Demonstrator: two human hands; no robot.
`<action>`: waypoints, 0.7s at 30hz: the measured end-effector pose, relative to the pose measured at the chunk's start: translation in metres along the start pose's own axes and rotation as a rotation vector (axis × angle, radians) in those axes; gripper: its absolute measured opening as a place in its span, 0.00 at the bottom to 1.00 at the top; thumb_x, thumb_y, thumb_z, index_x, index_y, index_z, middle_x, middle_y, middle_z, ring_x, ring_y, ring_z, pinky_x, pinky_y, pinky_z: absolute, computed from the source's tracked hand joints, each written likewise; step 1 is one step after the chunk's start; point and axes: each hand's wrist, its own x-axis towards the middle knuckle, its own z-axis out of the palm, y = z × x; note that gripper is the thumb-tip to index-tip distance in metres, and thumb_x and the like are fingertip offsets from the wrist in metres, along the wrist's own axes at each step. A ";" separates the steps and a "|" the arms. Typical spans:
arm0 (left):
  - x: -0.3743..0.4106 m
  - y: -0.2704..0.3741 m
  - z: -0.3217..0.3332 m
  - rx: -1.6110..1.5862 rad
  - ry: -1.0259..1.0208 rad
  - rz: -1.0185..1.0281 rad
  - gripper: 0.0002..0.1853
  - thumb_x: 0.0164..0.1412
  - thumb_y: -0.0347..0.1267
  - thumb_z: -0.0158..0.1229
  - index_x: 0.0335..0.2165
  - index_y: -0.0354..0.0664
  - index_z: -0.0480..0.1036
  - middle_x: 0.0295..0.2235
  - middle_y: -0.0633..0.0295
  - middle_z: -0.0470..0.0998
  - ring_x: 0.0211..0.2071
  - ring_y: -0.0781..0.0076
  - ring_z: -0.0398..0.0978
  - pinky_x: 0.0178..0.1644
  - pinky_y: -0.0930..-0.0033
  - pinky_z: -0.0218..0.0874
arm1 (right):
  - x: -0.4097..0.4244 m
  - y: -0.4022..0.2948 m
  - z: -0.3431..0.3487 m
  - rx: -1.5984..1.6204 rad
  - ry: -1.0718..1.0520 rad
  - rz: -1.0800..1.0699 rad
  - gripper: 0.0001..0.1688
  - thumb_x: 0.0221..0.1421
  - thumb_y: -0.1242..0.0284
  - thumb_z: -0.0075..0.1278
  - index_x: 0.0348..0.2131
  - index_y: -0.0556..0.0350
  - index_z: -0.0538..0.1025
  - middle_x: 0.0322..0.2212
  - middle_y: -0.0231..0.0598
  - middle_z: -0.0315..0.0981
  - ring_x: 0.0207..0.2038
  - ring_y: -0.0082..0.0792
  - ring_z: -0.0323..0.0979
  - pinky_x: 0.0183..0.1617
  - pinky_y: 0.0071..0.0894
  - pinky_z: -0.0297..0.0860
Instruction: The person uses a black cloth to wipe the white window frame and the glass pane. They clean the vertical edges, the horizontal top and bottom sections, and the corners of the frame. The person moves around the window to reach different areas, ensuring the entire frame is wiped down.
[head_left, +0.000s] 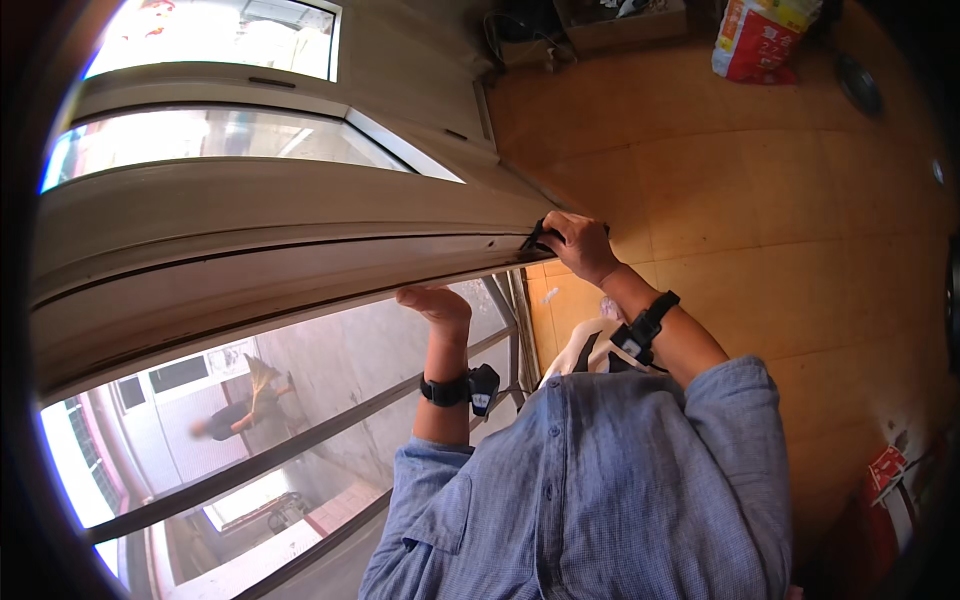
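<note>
A pale panelled door (300, 259) with glass panes stands open along the left, its edge running towards my hands. At the near end of that edge, my right hand (577, 238) has its fingers closed around a small black object (534, 237), perhaps a door handle; the fingers cover most of it. My left hand (439, 304) is raised against the underside of the door edge, its fingertips hidden by the door. Both wrists wear black straps with small devices. My blue shirt fills the lower middle.
Tan tiles (720, 187) cover the floor. A red and yellow sack (761, 41) and a cardboard box (622, 26) are at the top. Beyond the barred glazing (262, 457), another person (240, 416) is in a yard with what looks like a broom. A dark round object (859, 84) lies at right.
</note>
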 end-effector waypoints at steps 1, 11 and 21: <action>0.000 0.000 -0.001 0.011 -0.006 0.002 0.53 0.63 0.71 0.23 0.67 0.37 0.47 0.67 0.57 0.51 0.67 0.61 0.48 0.71 0.56 0.40 | 0.002 -0.002 -0.001 0.004 0.001 -0.016 0.13 0.50 0.69 0.63 0.31 0.51 0.72 0.25 0.39 0.76 0.31 0.47 0.76 0.33 0.43 0.69; -0.001 0.011 0.009 -0.027 0.080 -0.088 0.53 0.62 0.72 0.23 0.65 0.38 0.54 0.65 0.58 0.57 0.64 0.61 0.55 0.68 0.56 0.48 | 0.047 -0.079 -0.027 0.194 0.006 -0.171 0.13 0.52 0.69 0.63 0.30 0.53 0.72 0.27 0.39 0.77 0.29 0.44 0.76 0.31 0.38 0.70; 0.000 -0.001 0.000 0.059 0.007 0.020 0.53 0.63 0.71 0.22 0.66 0.37 0.49 0.66 0.54 0.54 0.67 0.60 0.51 0.69 0.56 0.45 | 0.010 -0.003 -0.006 0.161 -0.027 0.104 0.15 0.50 0.67 0.65 0.30 0.51 0.72 0.25 0.39 0.76 0.29 0.46 0.76 0.32 0.39 0.69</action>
